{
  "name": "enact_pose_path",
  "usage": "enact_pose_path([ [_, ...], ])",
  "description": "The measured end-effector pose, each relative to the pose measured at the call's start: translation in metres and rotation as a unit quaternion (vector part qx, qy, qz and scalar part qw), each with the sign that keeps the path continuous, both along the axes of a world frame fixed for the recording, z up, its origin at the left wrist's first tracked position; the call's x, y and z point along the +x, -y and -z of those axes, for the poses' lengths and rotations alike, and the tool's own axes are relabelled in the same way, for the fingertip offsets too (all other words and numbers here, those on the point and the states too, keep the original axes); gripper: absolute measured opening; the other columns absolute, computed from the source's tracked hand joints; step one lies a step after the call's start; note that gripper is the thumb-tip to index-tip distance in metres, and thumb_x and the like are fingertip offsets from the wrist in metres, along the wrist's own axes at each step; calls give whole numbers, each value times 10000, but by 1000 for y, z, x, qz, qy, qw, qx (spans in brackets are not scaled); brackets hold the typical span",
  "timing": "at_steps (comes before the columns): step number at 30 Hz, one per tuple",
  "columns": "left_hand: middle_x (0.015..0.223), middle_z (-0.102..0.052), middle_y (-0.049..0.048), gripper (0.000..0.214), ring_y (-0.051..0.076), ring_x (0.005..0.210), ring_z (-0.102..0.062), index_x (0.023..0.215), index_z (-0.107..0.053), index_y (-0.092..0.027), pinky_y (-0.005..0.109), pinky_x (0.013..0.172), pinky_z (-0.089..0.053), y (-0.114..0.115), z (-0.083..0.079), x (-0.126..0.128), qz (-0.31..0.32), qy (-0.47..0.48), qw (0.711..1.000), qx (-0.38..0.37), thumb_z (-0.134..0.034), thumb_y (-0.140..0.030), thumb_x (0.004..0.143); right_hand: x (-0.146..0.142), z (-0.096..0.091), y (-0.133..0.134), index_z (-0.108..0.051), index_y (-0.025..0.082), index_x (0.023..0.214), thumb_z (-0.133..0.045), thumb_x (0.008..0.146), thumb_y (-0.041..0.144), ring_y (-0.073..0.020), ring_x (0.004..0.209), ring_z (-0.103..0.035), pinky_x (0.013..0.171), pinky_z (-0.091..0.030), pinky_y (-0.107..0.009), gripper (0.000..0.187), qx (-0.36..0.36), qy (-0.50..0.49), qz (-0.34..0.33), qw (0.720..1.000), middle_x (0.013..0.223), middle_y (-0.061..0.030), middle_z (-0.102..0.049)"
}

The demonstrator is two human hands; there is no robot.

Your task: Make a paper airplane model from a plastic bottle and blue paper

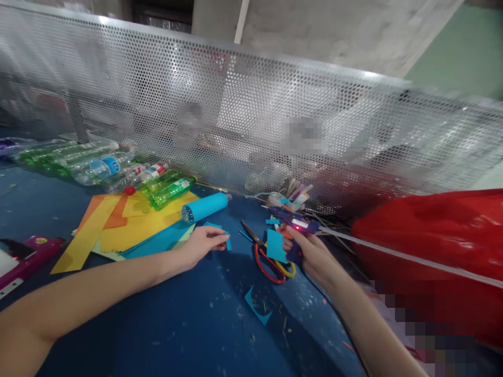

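Note:
Between the fingertips of my left hand (205, 244) is a small blue paper strip (228, 242). My right hand (310, 251) grips a dark blue glue gun (301, 224) with a lit red light and a long glue stick (393, 255) out of its back. A blue paper piece (275, 245) shows in front of the right fingers; I cannot tell whether they touch it. Scissors (267, 259) with red and yellow handles lie between my hands. Beyond my left hand rests a bottle wrapped in blue paper (206, 207), on its side.
Yellow and orange paper sheets (153, 220) lie left, under green bottles (173, 192). More plastic bottles line a perforated metal panel (236, 104). A magenta device (31, 256) is far left, a red bag (436, 246) right. Blue paper scraps (257, 309) lie on the blue table (168, 324).

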State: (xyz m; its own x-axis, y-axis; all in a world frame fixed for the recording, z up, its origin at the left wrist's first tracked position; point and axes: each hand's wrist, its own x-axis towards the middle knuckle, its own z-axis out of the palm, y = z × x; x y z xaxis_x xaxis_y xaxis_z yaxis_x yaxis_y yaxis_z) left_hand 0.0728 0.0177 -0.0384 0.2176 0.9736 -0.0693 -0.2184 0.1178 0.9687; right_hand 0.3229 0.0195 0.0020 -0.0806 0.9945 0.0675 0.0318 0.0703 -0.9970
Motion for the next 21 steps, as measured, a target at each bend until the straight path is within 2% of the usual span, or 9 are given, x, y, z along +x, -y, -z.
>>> enact_pose_path([
  [3,656,-605,4,227,117,647,-592,728,-655,-115,305,760,-514,-4,2,-1,-10,-1,1000,4,-755,-307,659,-22,6,7,-568,175,807,-697,700,423,-82,498,-413,475,-354,-213,300,9,21,-11,1000,572,54,-460],
  [5,648,-611,2,220,113,644,-597,738,-656,-118,294,762,-510,-7,5,-2,-17,-8,1000,6,-746,-308,672,-33,8,13,-563,183,811,-663,723,434,-102,520,-438,509,-378,-233,284,34,101,-20,994,576,49,-483],
  [8,673,-635,11,229,119,646,-613,763,-659,-126,286,751,-507,-11,10,-4,-34,-21,999,13,-740,-323,680,-47,6,22,-593,191,810,-595,755,460,-163,602,-521,603,-439,-291,274,91,251,-22,964,632,8,-573],
  [11,698,-651,19,254,132,650,-626,778,-655,-129,290,726,-512,-14,12,-5,-46,-26,998,20,-751,-335,665,-56,4,30,-636,194,864,-553,777,446,-225,711,-593,668,-474,-331,279,129,345,-23,929,729,-37,-662],
  [15,704,-657,22,289,141,656,-632,794,-656,-127,307,739,-519,-14,11,-6,-49,-12,998,28,-774,-338,635,-62,4,36,-634,183,1051,-505,801,428,-257,814,-633,720,-490,-341,373,156,419,-13,894,882,-74,-699],
  [18,705,-661,22,300,145,649,-636,799,-653,-129,313,730,-523,-14,9,-5,-60,-17,998,20,-782,-337,625,-63,4,37,-643,184,1064,-481,817,437,-263,817,-643,727,-491,-341,388,158,460,-1,874,888,-84,-694],
  [21,703,-661,17,282,138,637,-634,800,-649,-131,307,711,-525,-14,8,-5,-66,-19,997,18,-778,-318,633,-63,4,37,-651,179,1047,-477,824,426,-255,784,-643,710,-491,-331,376,163,462,-8,872,862,-84,-692],
])
